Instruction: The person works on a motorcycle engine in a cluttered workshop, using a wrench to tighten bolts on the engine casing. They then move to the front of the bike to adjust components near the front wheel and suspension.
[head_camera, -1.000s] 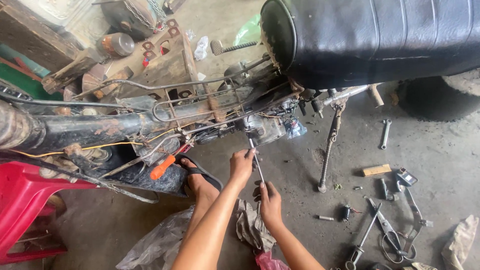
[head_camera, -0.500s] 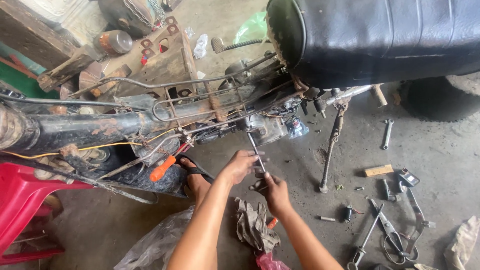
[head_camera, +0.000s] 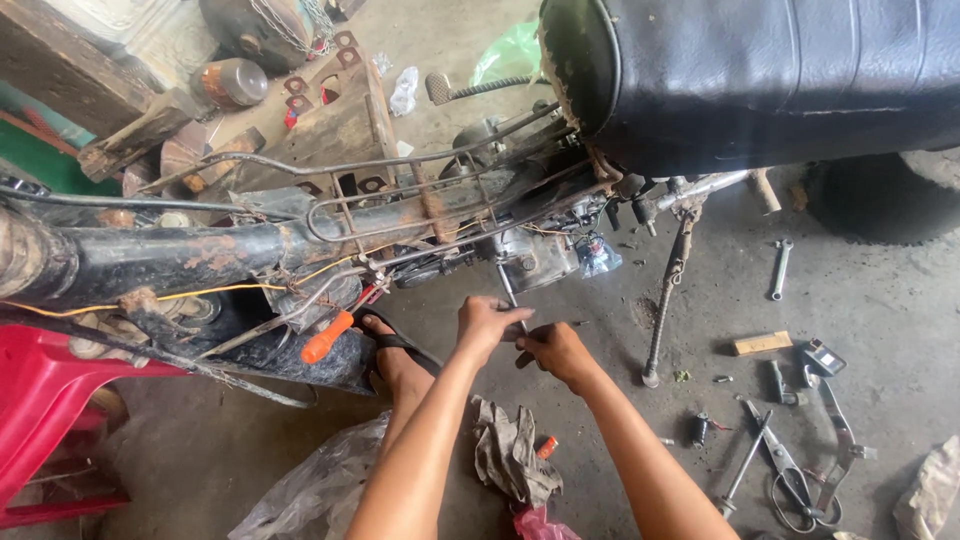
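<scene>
Both my hands meet on a thin metal rod tool (head_camera: 507, 291) that runs up into the motorcycle engine (head_camera: 530, 255). My left hand (head_camera: 487, 325) wraps the rod's lower part from the left. Closed on the same tool from the right is my right hand (head_camera: 553, 348), touching the left one. The rod's lower end is hidden under my fingers. The engine sits under the rusty black frame (head_camera: 200, 255) and the black seat (head_camera: 760, 75).
My sandalled foot (head_camera: 400, 362) rests left of my arms. A dirty rag (head_camera: 510, 455), an orange-handled screwdriver (head_camera: 328, 337), the kickstand (head_camera: 668, 300), a wrench (head_camera: 779, 268), pliers and shears (head_camera: 800, 470) lie around on the concrete floor. A red plastic chair (head_camera: 45, 410) stands at left.
My hands slid down the rod and came together; the right hand rose to meet the left. The camera moved closer to the engine.
</scene>
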